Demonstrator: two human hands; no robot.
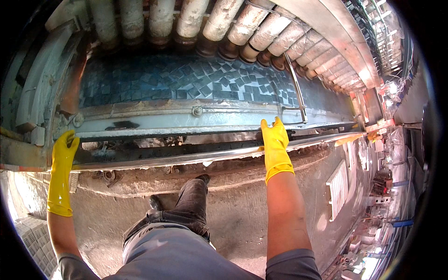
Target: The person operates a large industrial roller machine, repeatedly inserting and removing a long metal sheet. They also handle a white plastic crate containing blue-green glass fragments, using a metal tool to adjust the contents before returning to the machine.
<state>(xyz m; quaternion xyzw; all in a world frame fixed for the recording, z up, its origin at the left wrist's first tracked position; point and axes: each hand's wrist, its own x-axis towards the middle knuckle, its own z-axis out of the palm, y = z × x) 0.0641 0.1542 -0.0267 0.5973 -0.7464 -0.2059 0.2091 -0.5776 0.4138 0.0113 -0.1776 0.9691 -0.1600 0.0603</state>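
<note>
My left hand (pixel 64 156), in a yellow rubber glove, is at the left end of a long pale ledge (pixel 172 123), its fingers curled at the corner. My right hand (pixel 275 144), gloved the same way, reaches up to the ledge's near edge further right. Its fingers bend over that edge, and their undersides are hidden. Just beyond them stands a thin metal rod frame (pixel 296 86), its lower end near the ledge. Behind the ledge, many dark square pieces (pixel 196 81) lie scattered over a wet bluish bed.
A row of thick, crusted rollers (pixel 191 21) hangs over the bed. Nearer me runs a shiny metal rail (pixel 186 160), with a dark gap behind it. A rough curb (pixel 238 175) borders the concrete floor. A white slatted panel (pixel 338 190) lies right; stacked grey blocks (pixel 35 238) stand lower left.
</note>
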